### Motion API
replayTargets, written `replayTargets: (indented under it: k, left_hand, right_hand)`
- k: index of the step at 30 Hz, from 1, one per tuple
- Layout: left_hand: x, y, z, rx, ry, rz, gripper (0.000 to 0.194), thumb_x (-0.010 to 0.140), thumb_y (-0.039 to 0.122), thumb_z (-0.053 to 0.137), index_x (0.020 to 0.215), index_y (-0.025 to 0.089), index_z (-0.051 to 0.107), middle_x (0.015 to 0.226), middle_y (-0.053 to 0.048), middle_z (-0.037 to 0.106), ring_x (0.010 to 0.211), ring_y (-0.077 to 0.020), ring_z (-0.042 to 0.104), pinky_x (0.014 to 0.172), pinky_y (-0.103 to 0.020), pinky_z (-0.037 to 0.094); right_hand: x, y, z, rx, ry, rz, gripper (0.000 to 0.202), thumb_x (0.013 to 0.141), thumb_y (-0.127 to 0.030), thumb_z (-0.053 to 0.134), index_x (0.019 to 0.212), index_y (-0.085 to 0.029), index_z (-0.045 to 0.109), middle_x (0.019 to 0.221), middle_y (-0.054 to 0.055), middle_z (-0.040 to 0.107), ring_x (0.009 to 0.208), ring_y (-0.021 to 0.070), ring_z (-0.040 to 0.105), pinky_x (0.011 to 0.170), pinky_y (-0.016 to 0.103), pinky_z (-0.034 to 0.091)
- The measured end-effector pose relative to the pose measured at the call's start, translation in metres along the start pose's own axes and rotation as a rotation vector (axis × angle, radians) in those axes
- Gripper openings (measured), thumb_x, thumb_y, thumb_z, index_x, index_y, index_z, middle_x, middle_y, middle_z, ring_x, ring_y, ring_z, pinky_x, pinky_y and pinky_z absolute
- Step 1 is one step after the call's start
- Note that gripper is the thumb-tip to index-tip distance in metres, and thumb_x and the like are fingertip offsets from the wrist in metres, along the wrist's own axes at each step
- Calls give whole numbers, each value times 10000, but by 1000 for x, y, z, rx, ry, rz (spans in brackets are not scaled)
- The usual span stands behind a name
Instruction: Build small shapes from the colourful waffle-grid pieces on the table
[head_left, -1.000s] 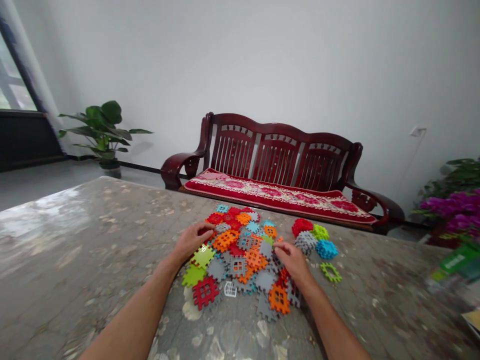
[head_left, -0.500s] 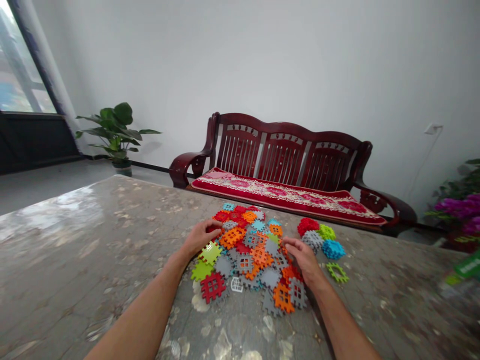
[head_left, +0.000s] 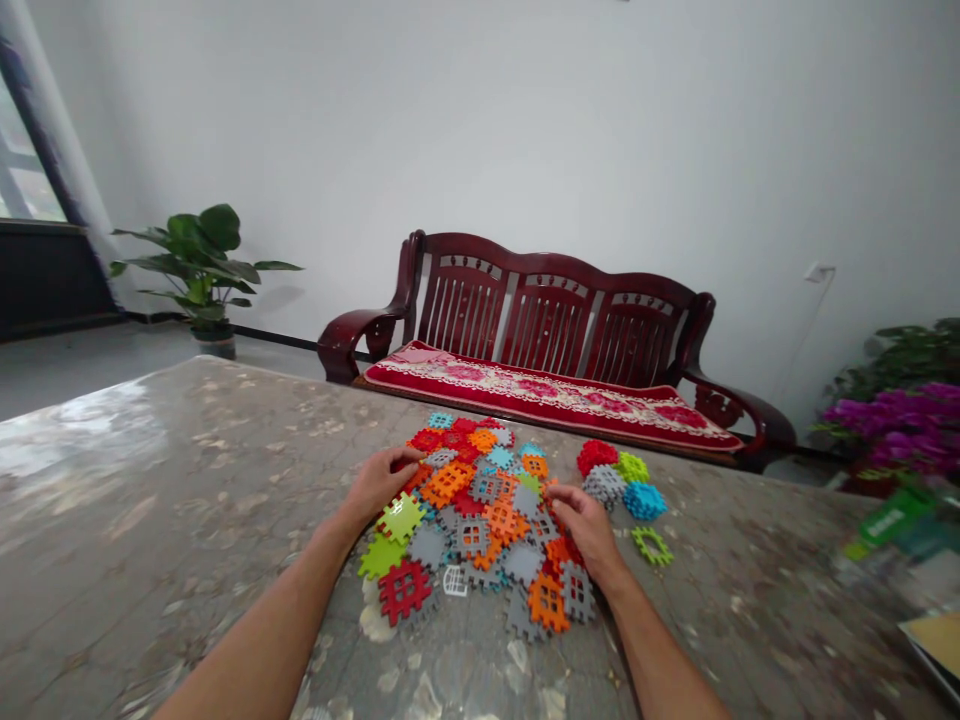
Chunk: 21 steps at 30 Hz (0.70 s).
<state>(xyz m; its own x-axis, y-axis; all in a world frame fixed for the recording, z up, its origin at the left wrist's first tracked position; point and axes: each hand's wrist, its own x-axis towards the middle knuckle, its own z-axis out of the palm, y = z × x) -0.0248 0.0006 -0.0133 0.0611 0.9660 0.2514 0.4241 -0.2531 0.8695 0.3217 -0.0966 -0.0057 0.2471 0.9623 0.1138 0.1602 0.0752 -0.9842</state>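
Between my hands lies a loose pile of plastic interlocking tiles with notched edges, in red, orange, grey, lime green and light blue. My left hand [head_left: 384, 482] rests at the pile's left edge, fingers apart and reaching over the tiles, near an orange tile [head_left: 448, 484]. Over on the right edge, my right hand [head_left: 586, 522] has its fingers loosely stretched beside a plain grey tile [head_left: 526, 499]; no tile shows in its grip. Toward me are a red window tile [head_left: 405, 590], a lime tile [head_left: 401, 516], an orange window tile [head_left: 548, 601] and a small white lattice piece [head_left: 454, 581].
Right of the pile stand stacks sorted by colour: red [head_left: 598, 456], grey [head_left: 604, 486], lime [head_left: 632, 466] and blue [head_left: 645, 499]. A lime frame tile [head_left: 652, 546] lies in front. Beyond the table [head_left: 225, 470] is a wooden bench [head_left: 544, 310]; purple flowers [head_left: 896, 430] stand at right.
The view has swung a little to the right, so everything sits farther left. Both hands stay at the sides of the pile, and the tiles look the same.
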Motion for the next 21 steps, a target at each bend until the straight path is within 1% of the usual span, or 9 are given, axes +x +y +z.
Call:
replayTargets:
  k: [4,8,12,15,18,21]
  left_hand:
    - [0,-1,-1,9,61,-41,300,659,391,618,860,220,762,814,-29,783,781,-245,695,786,-359,521]
    - [1,-1,-2,22,105,-36,257,680,368,589,825,232,750,814,-17,777,777,-224,686,788,-337,509]
    - [0,0,-2,54,135,-69,307,710,394,572,874,205,749,721,-20,740,685,-211,657,690,-318,488]
    - [-2,3,-1,57,160,-84,343,730,420,571,910,188,749,724,-24,735,675,-208,657,680,-314,482]
    - [-3,7,-1,-41,192,-81,407,735,514,587,914,182,740,802,-40,756,716,-208,665,721,-318,497]
    - [-1,9,-5,-276,202,-130,528,742,618,566,973,170,724,956,-75,769,826,-210,675,761,-313,518]
  right_hand:
    - [1,3,-1,-25,17,12,355,604,-485,751,824,-207,749,883,76,775,868,283,694,872,426,523]
    - [4,6,-2,-48,24,-2,324,612,-451,726,824,-207,754,880,74,775,875,284,690,863,415,517]
    - [7,6,-1,-80,18,-9,313,597,-438,718,803,-206,760,863,75,776,867,284,688,874,422,512]
    - [6,3,-1,-77,11,-18,295,594,-439,711,771,-208,757,844,75,776,862,288,689,871,426,513]
    - [5,1,0,-71,7,-19,296,585,-454,723,754,-213,754,834,76,776,859,296,691,866,431,515]
    - [6,2,0,-61,7,-16,302,581,-465,736,752,-218,757,847,77,779,865,300,694,870,438,521]
